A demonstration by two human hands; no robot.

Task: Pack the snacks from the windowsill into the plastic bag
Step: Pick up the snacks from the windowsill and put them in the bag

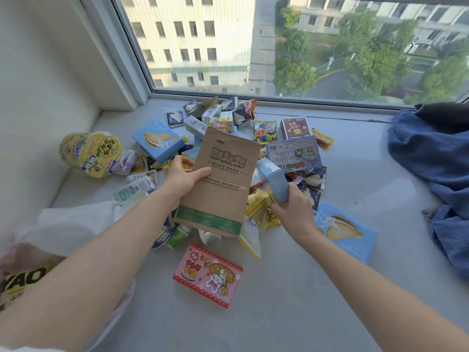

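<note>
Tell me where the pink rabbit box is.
In the head view the pink rabbit box lies flat on the windowsill, low centre, just below the brown cardboard box that the left hand holds.

Gripped a brown cardboard box (220, 184) upright in the left hand (181, 180), above snacks (223, 115) heaped on the windowsill (291, 301). Clasped a small light-blue box (275, 182) in the right hand (291, 209), just beside it. Had a white plastic bag (76, 224) beneath the left forearm.

On the grey windowsill (355, 189) lies a heap of snack packets (294, 153); the white plastic bag (76, 224) is left of it, the blue crumpled cloth (431, 153) right, the pink flat carton (208, 274) before it.
</note>
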